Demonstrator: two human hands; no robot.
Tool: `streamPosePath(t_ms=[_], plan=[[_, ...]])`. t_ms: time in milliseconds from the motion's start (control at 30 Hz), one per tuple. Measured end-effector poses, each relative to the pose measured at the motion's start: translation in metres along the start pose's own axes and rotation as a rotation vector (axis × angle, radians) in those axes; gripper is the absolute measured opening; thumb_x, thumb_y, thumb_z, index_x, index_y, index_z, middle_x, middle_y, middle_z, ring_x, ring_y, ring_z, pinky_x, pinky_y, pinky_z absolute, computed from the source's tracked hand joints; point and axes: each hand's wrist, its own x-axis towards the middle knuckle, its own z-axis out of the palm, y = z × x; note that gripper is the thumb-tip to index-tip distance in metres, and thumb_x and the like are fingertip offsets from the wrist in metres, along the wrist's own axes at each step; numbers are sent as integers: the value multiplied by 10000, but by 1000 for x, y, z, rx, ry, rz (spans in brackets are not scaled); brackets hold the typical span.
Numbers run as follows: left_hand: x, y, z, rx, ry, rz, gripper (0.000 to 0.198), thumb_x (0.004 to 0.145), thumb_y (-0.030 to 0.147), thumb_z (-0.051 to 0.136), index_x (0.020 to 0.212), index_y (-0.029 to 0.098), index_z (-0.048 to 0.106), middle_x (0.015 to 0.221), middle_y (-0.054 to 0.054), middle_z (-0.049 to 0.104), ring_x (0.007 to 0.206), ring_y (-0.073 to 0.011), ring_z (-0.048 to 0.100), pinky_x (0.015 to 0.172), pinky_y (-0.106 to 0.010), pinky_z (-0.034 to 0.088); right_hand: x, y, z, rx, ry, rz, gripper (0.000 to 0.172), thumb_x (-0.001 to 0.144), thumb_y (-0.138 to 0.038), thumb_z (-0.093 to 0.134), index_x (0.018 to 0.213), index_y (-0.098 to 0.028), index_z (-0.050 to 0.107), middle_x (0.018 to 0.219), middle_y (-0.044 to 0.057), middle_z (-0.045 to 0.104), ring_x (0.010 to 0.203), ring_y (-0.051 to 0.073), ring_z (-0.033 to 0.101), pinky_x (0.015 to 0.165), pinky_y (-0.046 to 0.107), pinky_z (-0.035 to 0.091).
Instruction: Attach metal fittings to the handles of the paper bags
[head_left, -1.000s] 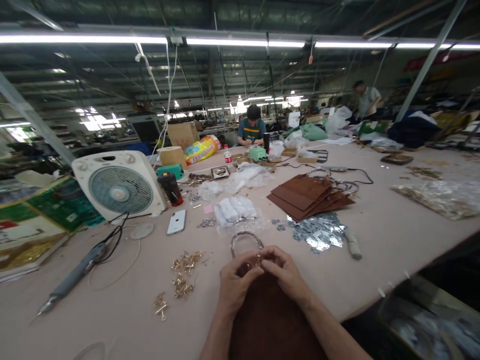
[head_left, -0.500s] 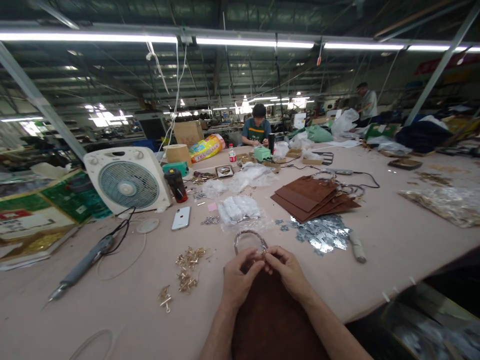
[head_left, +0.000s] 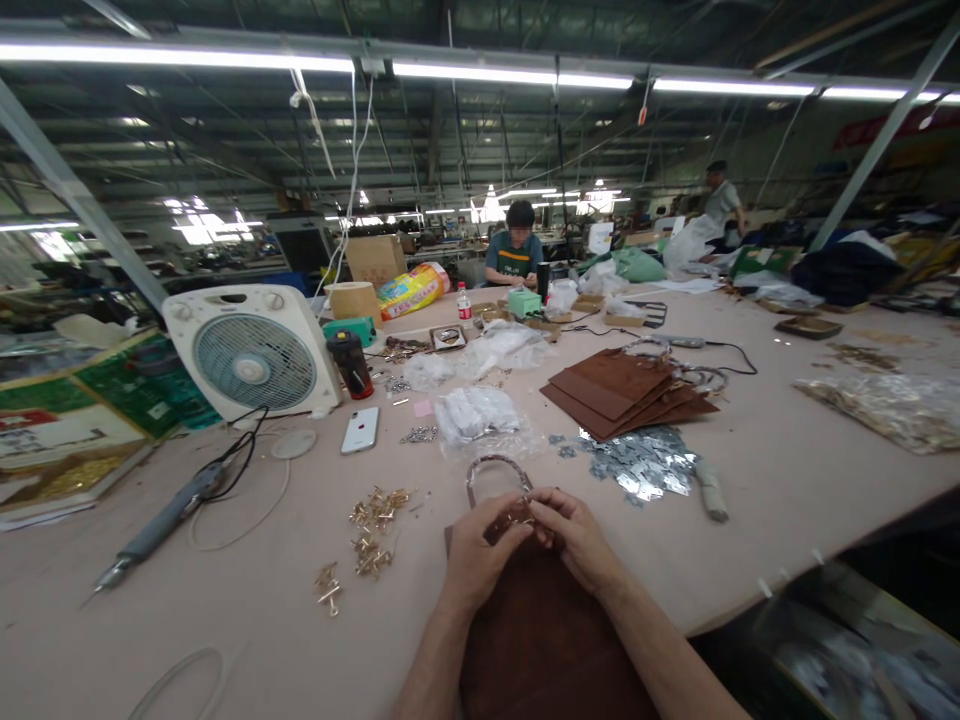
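A brown leather bag (head_left: 551, 640) lies flat in front of me, its top edge away from me. Its looped handle (head_left: 498, 462), which looks wrapped in clear film, arches beyond my fingers. My left hand (head_left: 480, 560) is closed at the bag's top edge, thumb and fingers bent around a small gold-coloured metal fitting (head_left: 527, 510). From the other side my right hand (head_left: 576, 540) pinches the same spot by the handle's end. My fingers mostly cover the fitting, so its exact shape is hidden.
Gold-coloured metal fittings (head_left: 371, 550) lie in small heaps to the left, near a grey electric screwdriver (head_left: 169, 515). Rightward are silver metal plates (head_left: 645, 465) and stacked brown bags (head_left: 619, 390). A fan (head_left: 255, 355), a phone (head_left: 360, 430) and plastic packets (head_left: 480, 415) stand or lie farther back. A co-worker (head_left: 515, 250) sits opposite.
My view has tilted down slightly. Both hands stay at the handle's end, with the fingers shifting a little around the fitting. A person at the far right back has turned.
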Motion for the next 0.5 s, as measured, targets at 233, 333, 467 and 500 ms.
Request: streamPosePath(t_ms=[233, 333, 467, 500], plan=[[1, -2, -1, 11, -10, -8, 281, 1005, 373, 605, 1194, 238, 764, 987, -43, 800, 801, -185, 727, 812, -298, 598, 0, 2, -2, -43, -34, 26, 345, 844, -471, 827, 1023, -179, 790, 710, 9, 664, 576, 101, 491, 553, 240, 341], [1, 0, 0, 22, 14, -5, 264, 1006, 383, 601, 1123, 233, 784, 955, -43, 796, 814, -190, 725, 810, -293, 588, 0, 4, -4, -51, -39, 32, 341, 832, -476, 836, 998, -180, 792, 675, -1, 647, 568, 105, 488, 550, 244, 340], [1, 3, 1, 38, 44, 4, 260, 1005, 382, 594, 1050, 219, 791, 893, -41, 783, 793, -189, 716, 783, -284, 572, 0, 4, -5, -54, -59, 28, 322, 827, -467, 841, 971, -183, 795, 646, -17, 628, 568, 100, 491, 558, 240, 345], [1, 4, 1, 37, 49, 10, 259, 1005, 381, 593, 1037, 216, 790, 879, -41, 779, 787, -188, 713, 776, -282, 568, -1, 3, -6, -57, -61, 27, 319, 826, -466, 842, 965, -182, 797, 637, -20, 624, 565, 98, 490, 559, 239, 346]])
